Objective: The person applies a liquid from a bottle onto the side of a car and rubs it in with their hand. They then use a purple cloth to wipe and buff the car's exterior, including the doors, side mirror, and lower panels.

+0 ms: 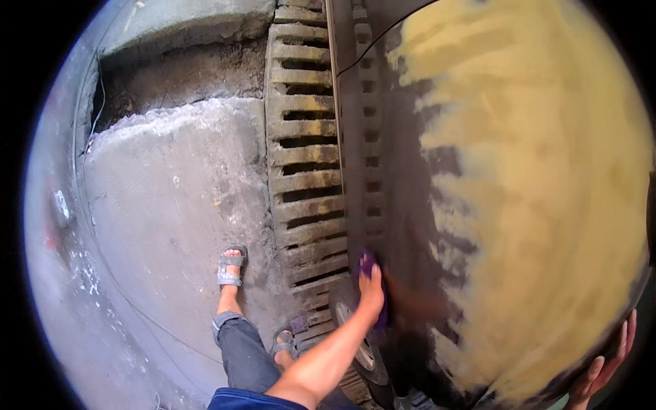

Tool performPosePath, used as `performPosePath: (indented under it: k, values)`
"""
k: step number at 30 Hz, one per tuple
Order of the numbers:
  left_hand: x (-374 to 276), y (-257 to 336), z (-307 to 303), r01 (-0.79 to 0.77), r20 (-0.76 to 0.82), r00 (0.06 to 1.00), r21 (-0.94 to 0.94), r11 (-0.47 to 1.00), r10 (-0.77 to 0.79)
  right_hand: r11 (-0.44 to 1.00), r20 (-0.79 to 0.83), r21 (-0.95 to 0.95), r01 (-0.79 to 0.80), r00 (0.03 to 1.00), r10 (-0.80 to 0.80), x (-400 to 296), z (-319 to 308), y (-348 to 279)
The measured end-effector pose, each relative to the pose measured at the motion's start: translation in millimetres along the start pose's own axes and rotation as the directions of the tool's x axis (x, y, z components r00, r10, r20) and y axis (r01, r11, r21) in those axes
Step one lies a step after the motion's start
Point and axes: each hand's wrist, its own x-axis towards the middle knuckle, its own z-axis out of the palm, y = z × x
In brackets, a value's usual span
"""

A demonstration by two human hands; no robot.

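My left hand [371,293] presses a long purple pad or sheet [382,315] against the dark, glossy lower side of a vehicle [405,241]. The fingers point away from me, and the palm is hidden. Matt yellow filler or primer [533,205] covers the panel farther right, with a ragged, streaky border against the dark paint. At the lower right rim, my right hand [612,356] lies by the panel's edge, thumb apart from the fingers. Nothing shows in it, though its palm is out of sight. Below my left wrist stands a wheel [366,356], partly covered by my forearm.
A slotted concrete drain cover [307,154] runs alongside the vehicle. Broken concrete edges a dirt pit [189,72] at the upper left. Thin cables [123,294] trail over the concrete floor [169,205]. A small purple piece [299,324] lies by my rear sandal [283,342]. A black cable [376,41] crosses the panel.
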Motion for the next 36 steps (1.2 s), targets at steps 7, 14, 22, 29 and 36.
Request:
performPosePath:
  k: [7, 14, 22, 29, 36]
  values:
    - [220.9, 311.4, -43.3, -0.123, 0.123, 0.978, -0.311, 0.942, 0.168, 0.967, -0.149, 0.118, 0.224, 0.967, -0.206, 34.3, 10.1, -13.8]
    - [129.4, 359.9, -10.3, -0.847, 0.006, 0.53, 0.056, 0.529, 0.848, 0.983, -0.107, 0.061, 0.173, 0.98, -0.165, 30.6, 2.0, -9.9]
    - [-119.4, 103.7, 8.9, -0.806, 0.307, 0.592, 0.259, 0.533, 0.745, 0.986, -0.066, 0.051, 0.161, 0.985, -0.157, 30.6, -1.2, -8.8]
    - [85.9, 367.7, -13.5, -0.789, -0.022, 0.568, 0.267, 0.553, 0.822, 0.987, -0.011, 0.065, 0.146, 0.989, -0.146, 1.5, -7.3, 10.5]
    - [-55.4, 344.8, 26.1, -0.917, 0.294, 0.29, 0.359, 0.176, 0.911, 0.991, -0.01, 0.088, 0.104, 0.995, -0.104, 4.8, -3.2, 7.7]
